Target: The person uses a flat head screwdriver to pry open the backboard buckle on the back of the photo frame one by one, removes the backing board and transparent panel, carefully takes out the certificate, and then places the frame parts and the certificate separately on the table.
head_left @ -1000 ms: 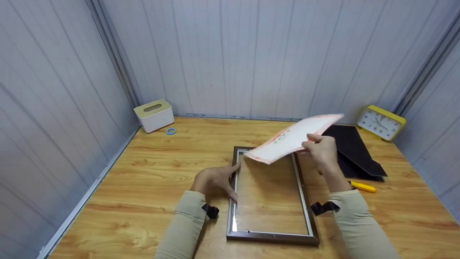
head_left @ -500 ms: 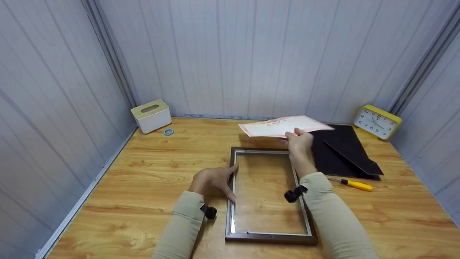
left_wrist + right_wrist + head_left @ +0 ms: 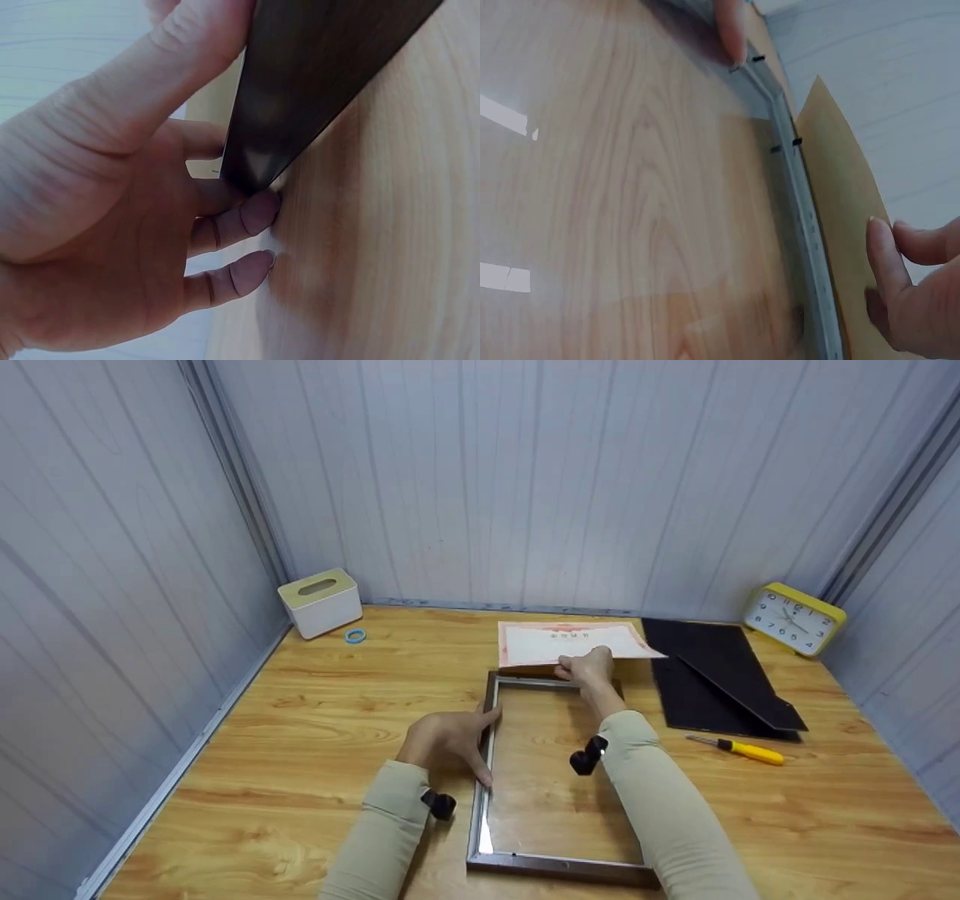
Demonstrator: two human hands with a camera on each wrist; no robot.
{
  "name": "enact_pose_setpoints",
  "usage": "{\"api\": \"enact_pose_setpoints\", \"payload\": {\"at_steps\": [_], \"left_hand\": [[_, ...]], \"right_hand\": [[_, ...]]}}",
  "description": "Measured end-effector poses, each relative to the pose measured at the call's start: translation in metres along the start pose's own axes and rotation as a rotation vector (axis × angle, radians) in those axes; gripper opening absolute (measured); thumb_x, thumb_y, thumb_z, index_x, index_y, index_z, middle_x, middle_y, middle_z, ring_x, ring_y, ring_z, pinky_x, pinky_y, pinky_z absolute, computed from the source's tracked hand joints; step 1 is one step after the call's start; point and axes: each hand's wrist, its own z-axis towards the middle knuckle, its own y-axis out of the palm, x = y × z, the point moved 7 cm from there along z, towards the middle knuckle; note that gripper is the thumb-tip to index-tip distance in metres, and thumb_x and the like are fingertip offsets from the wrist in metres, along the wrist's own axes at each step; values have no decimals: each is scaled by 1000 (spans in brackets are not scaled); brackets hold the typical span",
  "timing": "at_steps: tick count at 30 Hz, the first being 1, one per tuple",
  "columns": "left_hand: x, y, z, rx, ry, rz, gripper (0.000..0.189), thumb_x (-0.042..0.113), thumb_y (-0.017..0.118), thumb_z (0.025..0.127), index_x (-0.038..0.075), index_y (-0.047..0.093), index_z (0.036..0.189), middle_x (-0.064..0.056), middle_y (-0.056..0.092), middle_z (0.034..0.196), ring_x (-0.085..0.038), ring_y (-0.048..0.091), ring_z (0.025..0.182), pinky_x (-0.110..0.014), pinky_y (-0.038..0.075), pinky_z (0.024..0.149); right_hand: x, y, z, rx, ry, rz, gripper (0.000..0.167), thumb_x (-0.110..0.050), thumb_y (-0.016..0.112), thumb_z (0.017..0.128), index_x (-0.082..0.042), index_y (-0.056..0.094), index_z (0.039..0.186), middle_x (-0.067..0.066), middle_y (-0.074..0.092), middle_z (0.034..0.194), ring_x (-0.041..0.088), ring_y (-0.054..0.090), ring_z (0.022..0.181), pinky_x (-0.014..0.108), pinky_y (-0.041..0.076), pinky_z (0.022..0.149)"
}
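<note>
A brown picture frame (image 3: 555, 870) with a silvery inner rim and a glass pane (image 3: 555, 780) lies on the wooden table. My left hand (image 3: 454, 735) holds its left side, thumb and forefinger reaching onto the rim. In the left wrist view the other fingers rest low along the frame's dark outer side (image 3: 307, 75). Between thumb and fingers my right hand (image 3: 589, 667) pinches the near edge of a white certificate (image 3: 529, 649) with a pinkish border. This sheet is tilted just beyond the frame's far end; its tan back (image 3: 836, 172) shows in the right wrist view.
To the right lie a black backing board (image 3: 679, 682) with its folded stand (image 3: 750, 697) and a yellow-handled screwdriver (image 3: 754, 753). A yellow clock (image 3: 795, 619) stands at the back right. At the back left are a tissue box (image 3: 322, 604) and a blue ring (image 3: 355, 636).
My right hand has carried the certificate leftward and away from me, from over the frame to beyond its far end, turning it flatter. The left hand has stayed on the frame.
</note>
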Motion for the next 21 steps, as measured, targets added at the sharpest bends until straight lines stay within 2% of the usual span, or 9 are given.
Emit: {"api": "enact_pose_setpoints", "payload": {"at_steps": [3, 5, 7, 11, 15, 18, 21], "left_hand": [[0, 0, 1, 4, -7, 8, 135, 54, 90, 63, 21, 5, 163, -14, 2, 166, -28, 7, 151, -44, 13, 121], [0, 0, 1, 5, -7, 11, 135, 55, 89, 63, 21, 6, 163, -13, 3, 166, -28, 9, 151, -43, 14, 120], [1, 1, 1, 4, -6, 16, 135, 56, 89, 62, 22, 6, 163, -13, 3, 166, -28, 10, 151, -43, 15, 120], [3, 4, 2, -4, 2, 9, 136, 56, 90, 61, 22, 5, 163, -12, 0, 166, -27, 8, 151, -41, 14, 121], [6, 5, 4, -5, 47, -8, 136, 51, 91, 65, 17, 2, 162, -14, -6, 166, -26, 2, 151, -39, 11, 121], [9, 5, 5, -1, 86, -17, 136, 47, 92, 66, 14, 1, 162, -17, -10, 165, -26, -2, 151, -38, 9, 121], [9, 5, 5, -3, 96, -20, 137, 47, 92, 66, 13, 1, 162, -18, -10, 164, -27, -3, 151, -39, 8, 121]], "right_hand": [[4, -3, 6, 30, -8, -55, 47, 4, 72, 88, 18, 50, 128, 33, 68, 105, 13, 68, 52, 24, 58, 57], [7, -5, 10, 32, -4, -99, 36, 1, 73, 88, 17, 57, 117, 30, 69, 98, 9, 63, 46, 22, 55, 51], [11, -7, 13, 22, 13, -134, 33, -2, 74, 89, 15, 59, 112, 25, 68, 96, 8, 60, 45, 20, 51, 47], [19, -9, 17, -47, 87, -178, 33, -7, 72, 92, 12, 57, 115, 19, 65, 93, 8, 56, 47, 20, 47, 46], [19, -10, 20, -130, 144, -215, 34, -17, 67, 97, 7, 53, 116, 5, 53, 70, 8, 47, 47, 21, 41, 45], [19, -9, 23, -193, 181, -235, 28, -23, 63, 99, -2, 48, 91, -4, 34, 55, 7, 33, 45, 21, 30, 42], [20, -10, 25, -243, 223, -240, 40, -25, 61, 101, -10, 37, 73, -7, 24, 51, 8, 23, 45, 23, 23, 42]]}}
